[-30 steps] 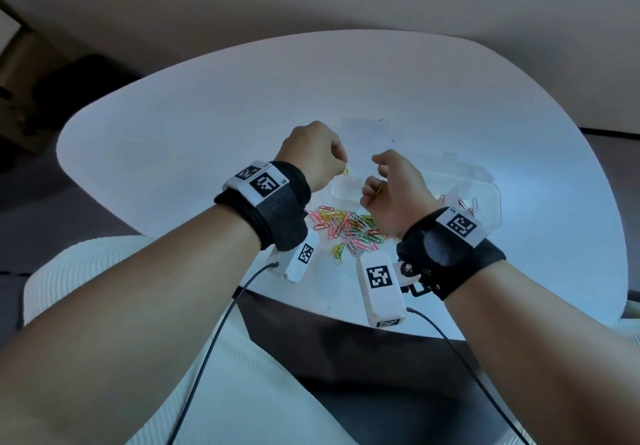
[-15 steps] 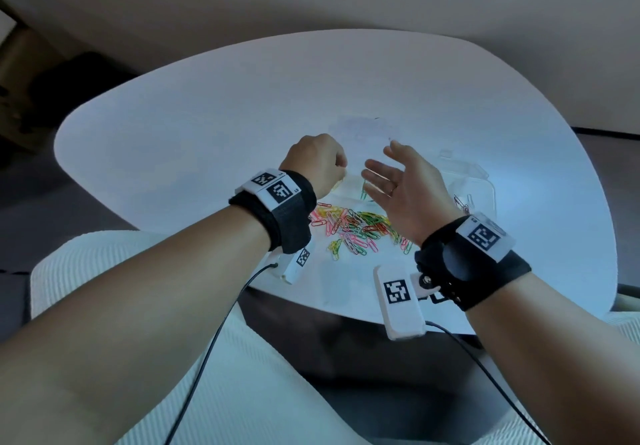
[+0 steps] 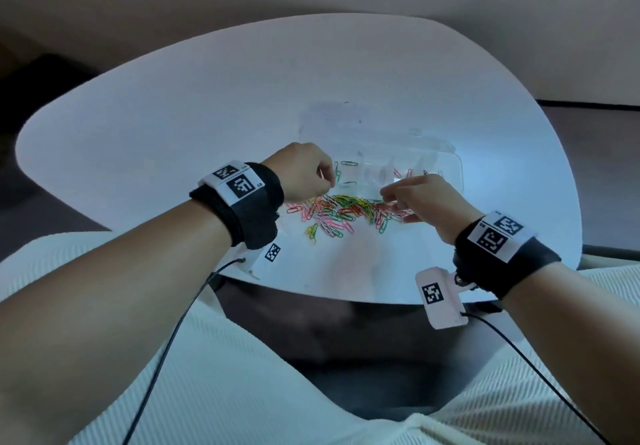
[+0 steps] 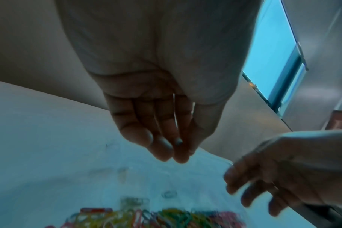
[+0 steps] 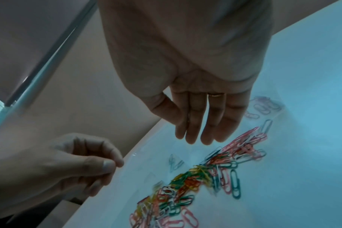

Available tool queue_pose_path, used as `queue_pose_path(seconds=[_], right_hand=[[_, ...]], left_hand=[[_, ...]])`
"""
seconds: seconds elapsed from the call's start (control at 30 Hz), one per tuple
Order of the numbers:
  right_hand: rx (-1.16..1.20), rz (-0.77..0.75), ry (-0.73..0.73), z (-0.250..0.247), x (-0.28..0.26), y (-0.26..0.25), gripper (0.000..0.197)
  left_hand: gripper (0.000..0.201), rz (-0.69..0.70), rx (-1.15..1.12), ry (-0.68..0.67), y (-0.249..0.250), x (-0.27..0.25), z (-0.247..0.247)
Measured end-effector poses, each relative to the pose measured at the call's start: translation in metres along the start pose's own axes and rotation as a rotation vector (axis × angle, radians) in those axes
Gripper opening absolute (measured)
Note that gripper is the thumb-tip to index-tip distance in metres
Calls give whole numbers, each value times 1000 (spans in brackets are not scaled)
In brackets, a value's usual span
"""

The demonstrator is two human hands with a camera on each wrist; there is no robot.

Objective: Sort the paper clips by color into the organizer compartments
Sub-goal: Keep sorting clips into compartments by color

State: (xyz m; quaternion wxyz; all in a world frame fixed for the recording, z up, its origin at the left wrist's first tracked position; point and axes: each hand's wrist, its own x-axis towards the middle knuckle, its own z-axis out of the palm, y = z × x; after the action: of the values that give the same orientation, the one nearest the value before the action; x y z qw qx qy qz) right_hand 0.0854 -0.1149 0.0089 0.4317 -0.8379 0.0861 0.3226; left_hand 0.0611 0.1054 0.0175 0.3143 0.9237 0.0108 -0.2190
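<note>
A pile of coloured paper clips (image 3: 346, 212) lies on the white table, also seen in the right wrist view (image 5: 205, 174). Behind it stands a clear plastic organizer (image 3: 457, 174) with a few clips in its compartments. My left hand (image 3: 325, 181) hovers at the pile's far left edge with fingers curled; thumb and forefinger pinch a thin paper clip (image 4: 175, 111) whose colour I cannot tell. My right hand (image 3: 388, 199) reaches down over the pile's right end with fingers straight (image 5: 195, 138) and nothing in them.
The round white table (image 3: 173, 126) ends close to my lap. The organizer's clear lid (image 3: 332, 122) lies open behind the box. Cables run from both wrist cameras across my lap. A few stray clips (image 3: 348, 164) lie in the left compartment.
My right hand has dropped from above the organizer, fingers spread, down to the right end of the pile. My left hand has stayed curled near the organizer's left side.
</note>
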Motion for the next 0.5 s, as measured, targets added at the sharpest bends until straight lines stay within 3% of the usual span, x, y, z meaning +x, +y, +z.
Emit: queue_pose_path(seconds=[0.1,0.2,0.37,0.5], right_hand=[[-91,-87,-37,-2,5,3,37],[-278,-178,2,-6,5,9,28],[-589,-216,8,0,3,38,24],[-593,-201,-8,9,8,63,27]], left_hand=[[15,60,56,-103,7,-3,14],[13,91,108,-166,10,-3,29],[8,84,252,-196,5,0,47],[5,76,304,-172,0,1,57]])
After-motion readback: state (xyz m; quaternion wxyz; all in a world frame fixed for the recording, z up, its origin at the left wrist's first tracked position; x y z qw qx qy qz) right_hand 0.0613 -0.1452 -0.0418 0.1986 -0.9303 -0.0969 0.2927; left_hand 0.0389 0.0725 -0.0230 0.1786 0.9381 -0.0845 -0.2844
